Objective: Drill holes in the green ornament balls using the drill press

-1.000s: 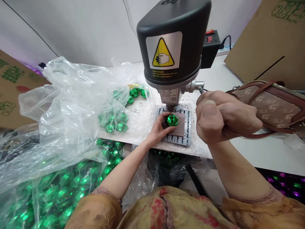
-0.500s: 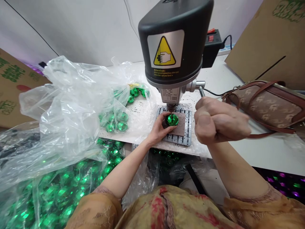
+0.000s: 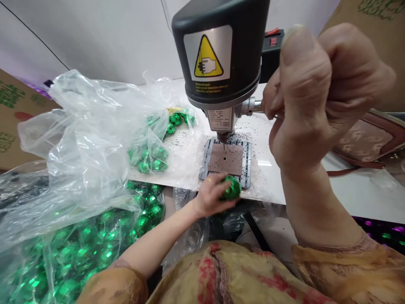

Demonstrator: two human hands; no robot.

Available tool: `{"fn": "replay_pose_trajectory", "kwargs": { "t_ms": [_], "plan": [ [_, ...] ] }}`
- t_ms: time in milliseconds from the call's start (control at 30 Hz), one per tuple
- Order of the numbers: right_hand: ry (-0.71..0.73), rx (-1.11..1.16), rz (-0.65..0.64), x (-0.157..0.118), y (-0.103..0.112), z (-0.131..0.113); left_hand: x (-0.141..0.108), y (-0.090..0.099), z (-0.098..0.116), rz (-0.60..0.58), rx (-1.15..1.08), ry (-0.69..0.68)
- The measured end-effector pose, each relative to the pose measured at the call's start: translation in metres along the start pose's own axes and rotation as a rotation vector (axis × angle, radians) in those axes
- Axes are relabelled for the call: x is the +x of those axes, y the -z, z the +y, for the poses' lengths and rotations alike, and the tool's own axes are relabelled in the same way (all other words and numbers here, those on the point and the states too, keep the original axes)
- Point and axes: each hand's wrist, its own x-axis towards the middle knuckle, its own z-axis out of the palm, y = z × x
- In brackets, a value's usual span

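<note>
My left hand [image 3: 214, 195] is closed around a shiny green faceted ball [image 3: 232, 188] at the table's front edge, slightly blurred. Behind it stands a small bench drill press [image 3: 218, 63] with a black head and a hand-warning label. Its thin bit points down at a brown square board [image 3: 225, 160] with a small hole, lying on the slotted metal base [image 3: 247, 173]. My right hand [image 3: 316, 93], raised at the right of the drill head, is closed on the feed lever [image 3: 257, 105]; most of the lever is hidden by the fist.
Clear plastic bags [image 3: 85, 126] and several green balls [image 3: 148, 160] lie left of the drill. More green balls [image 3: 82, 253] fill a bag at lower left. A patterned handbag [image 3: 363, 135] and a cardboard box [image 3: 376, 46] are at right. Dark shavings dot the white table.
My left hand has drawn the green ball off the board toward me, to the table edge. My right hand has risen with the lever. The view has shifted slightly.
</note>
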Motion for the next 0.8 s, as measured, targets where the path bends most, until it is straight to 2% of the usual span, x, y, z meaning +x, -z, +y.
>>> {"fn": "replay_pose_trajectory", "kwargs": {
  "t_ms": [67,133,200,267,300,333,433,500,567,633,733,800],
  "plan": [
    [0.002,0.007,0.011,-0.001,-0.001,0.002,-0.023,0.003,0.013,-0.312,0.080,-0.292],
    [-0.009,0.013,0.022,-0.003,-0.001,0.003,-0.039,0.003,0.019,-0.626,0.229,-0.428],
    [-0.021,0.031,0.030,-0.004,-0.002,0.004,-0.048,0.003,0.020,-0.837,0.363,-0.399],
    [-0.028,0.049,0.031,-0.005,-0.002,0.004,-0.049,0.005,0.018,-0.888,0.402,-0.311],
    [-0.023,0.054,0.031,-0.005,-0.002,0.004,-0.048,0.007,0.016,-0.839,0.392,-0.277],
    [-0.016,0.053,0.027,-0.006,-0.001,0.005,-0.044,0.011,0.015,-0.740,0.366,-0.268],
    [0.010,0.050,0.025,-0.006,-0.001,0.009,-0.021,0.032,0.004,-0.301,0.232,-0.235],
    [0.064,0.077,0.025,-0.006,-0.001,0.012,0.007,0.052,-0.018,-0.082,0.159,-0.045],
    [0.130,0.107,0.036,-0.006,-0.001,0.015,0.043,0.073,-0.055,0.023,0.137,0.317],
    [0.152,0.110,0.039,-0.006,-0.002,0.016,0.078,0.090,-0.101,0.098,0.104,0.694],
    [0.112,0.084,0.031,-0.007,-0.002,0.014,0.113,0.101,-0.168,0.202,0.141,0.920],
    [0.117,0.084,0.031,-0.008,-0.002,0.014,0.120,0.100,-0.199,0.253,0.151,1.002]
  ]
}}
